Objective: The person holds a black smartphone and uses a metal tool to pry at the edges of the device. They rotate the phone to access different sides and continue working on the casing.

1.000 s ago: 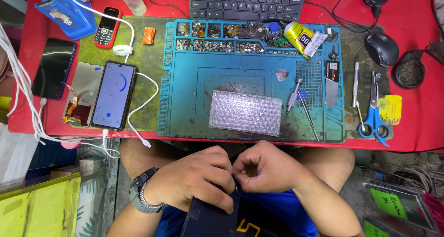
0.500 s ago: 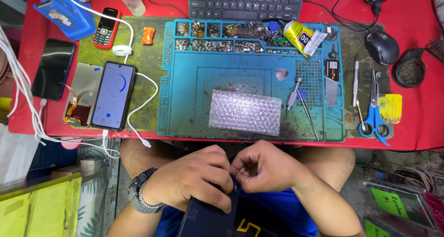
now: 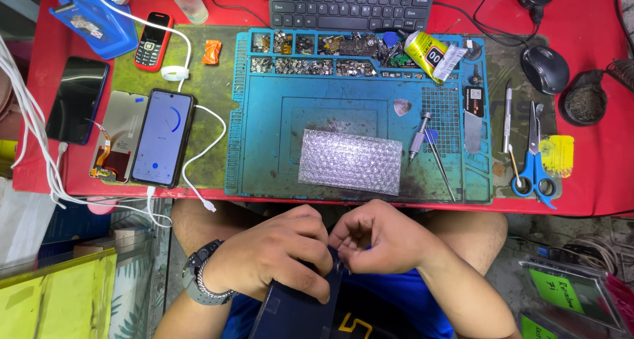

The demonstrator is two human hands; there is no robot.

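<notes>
Dark box (image 3: 297,309): bottom centre of frame, over the lap, below the table edge. Left hand (image 3: 274,253) grasps its upper end, fingers wrapped over. Right hand (image 3: 376,236) pinches at the box's top corner; what the fingertips grip cannot be told. Bubble-wrap packet (image 3: 350,161) lies on the blue mat (image 3: 264,160), centre.

A bubble-wrap pad (image 3: 350,161) lies on the work mat (image 3: 264,114), phones (image 3: 162,138) left, scissors (image 3: 533,155) right.

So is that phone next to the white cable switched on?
On: the phone lies flat with its screen lit pale blue, showing a ring graphic.
</notes>
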